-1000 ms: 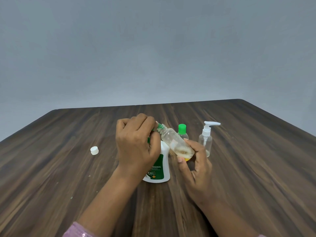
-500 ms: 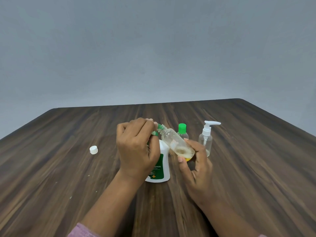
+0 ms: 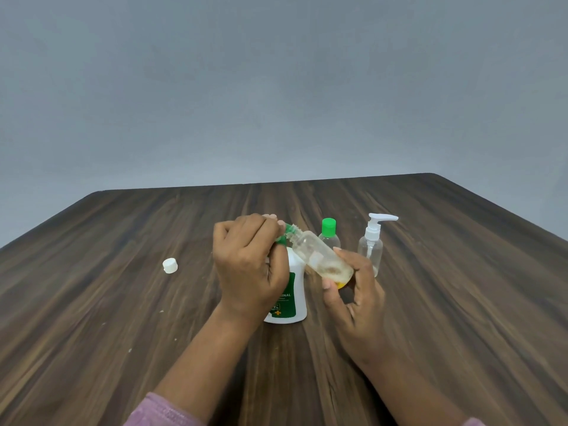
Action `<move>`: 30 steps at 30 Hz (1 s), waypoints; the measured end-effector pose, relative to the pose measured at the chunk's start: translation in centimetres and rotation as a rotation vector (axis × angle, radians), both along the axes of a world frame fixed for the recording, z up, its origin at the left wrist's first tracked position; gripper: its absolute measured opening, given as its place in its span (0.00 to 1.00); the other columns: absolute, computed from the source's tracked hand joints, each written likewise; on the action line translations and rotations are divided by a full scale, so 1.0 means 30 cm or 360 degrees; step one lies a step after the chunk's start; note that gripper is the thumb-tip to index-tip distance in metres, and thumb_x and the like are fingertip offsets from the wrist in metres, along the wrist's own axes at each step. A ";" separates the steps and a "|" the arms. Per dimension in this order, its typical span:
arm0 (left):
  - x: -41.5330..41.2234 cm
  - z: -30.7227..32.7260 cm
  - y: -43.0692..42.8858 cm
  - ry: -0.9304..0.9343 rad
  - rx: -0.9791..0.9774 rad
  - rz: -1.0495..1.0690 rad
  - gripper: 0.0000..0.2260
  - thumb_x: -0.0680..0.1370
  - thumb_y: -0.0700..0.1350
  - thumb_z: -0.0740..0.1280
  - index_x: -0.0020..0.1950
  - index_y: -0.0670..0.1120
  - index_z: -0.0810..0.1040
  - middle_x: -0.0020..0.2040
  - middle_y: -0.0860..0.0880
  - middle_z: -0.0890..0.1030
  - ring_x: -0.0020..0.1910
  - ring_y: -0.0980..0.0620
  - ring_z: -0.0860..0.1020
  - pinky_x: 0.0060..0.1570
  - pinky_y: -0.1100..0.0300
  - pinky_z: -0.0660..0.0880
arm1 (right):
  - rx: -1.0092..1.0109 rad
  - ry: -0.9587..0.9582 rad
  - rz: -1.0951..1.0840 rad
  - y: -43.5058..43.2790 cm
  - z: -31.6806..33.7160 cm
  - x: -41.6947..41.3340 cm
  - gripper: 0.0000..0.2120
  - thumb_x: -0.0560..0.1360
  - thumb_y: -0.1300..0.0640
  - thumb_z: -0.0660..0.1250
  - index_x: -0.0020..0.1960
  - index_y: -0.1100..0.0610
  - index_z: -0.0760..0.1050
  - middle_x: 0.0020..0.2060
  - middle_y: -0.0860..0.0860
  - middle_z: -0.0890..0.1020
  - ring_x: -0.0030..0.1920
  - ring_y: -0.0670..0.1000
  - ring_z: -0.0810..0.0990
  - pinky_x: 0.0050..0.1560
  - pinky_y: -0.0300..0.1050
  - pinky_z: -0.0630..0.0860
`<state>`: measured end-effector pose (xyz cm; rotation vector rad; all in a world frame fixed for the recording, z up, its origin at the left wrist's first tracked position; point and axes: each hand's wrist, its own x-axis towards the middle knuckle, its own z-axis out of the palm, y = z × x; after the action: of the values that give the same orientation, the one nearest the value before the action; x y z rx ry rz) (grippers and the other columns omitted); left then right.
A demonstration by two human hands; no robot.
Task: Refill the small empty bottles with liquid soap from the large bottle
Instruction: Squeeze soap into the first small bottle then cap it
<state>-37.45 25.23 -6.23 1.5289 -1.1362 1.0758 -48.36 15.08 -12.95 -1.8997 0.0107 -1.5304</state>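
My right hand [image 3: 353, 290] grips the base of a small clear bottle [image 3: 321, 261], tilted with its neck pointing up and left; a little yellowish liquid sits at its bottom. My left hand [image 3: 249, 265] pinches the green cap [image 3: 284, 235] at that bottle's threaded neck. Behind both hands the large white soap bottle [image 3: 295, 299] with a green label stands upright on the table, its top hidden by my left hand. A small clear bottle with a green cap [image 3: 329, 235] and a clear pump bottle [image 3: 372, 245] stand upright behind.
A white cap [image 3: 170, 265] lies on the dark wooden table [image 3: 123, 302] to the left of my hands. The table's far edge meets a plain grey wall. A few pale specks dot the wood at front left.
My left hand's fingers have shifted on the green cap at the neck of the tilted bottle. The bottle and my right hand have barely moved.
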 end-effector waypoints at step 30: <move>0.005 0.052 0.014 -0.0046 0.0091 -0.0084 0.31 0.83 0.56 0.43 0.35 0.42 0.76 0.35 0.49 0.78 0.34 0.50 0.75 0.40 0.50 0.66 | 0.0035 0.0017 0.0043 0.006 0.003 0.007 0.15 0.79 0.44 0.61 0.61 0.51 0.69 0.48 0.41 0.77 0.44 0.42 0.79 0.41 0.31 0.75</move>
<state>-37.30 25.65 -4.65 1.5235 -1.2299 1.0408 -48.16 15.26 -12.85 -1.8834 0.0064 -1.4962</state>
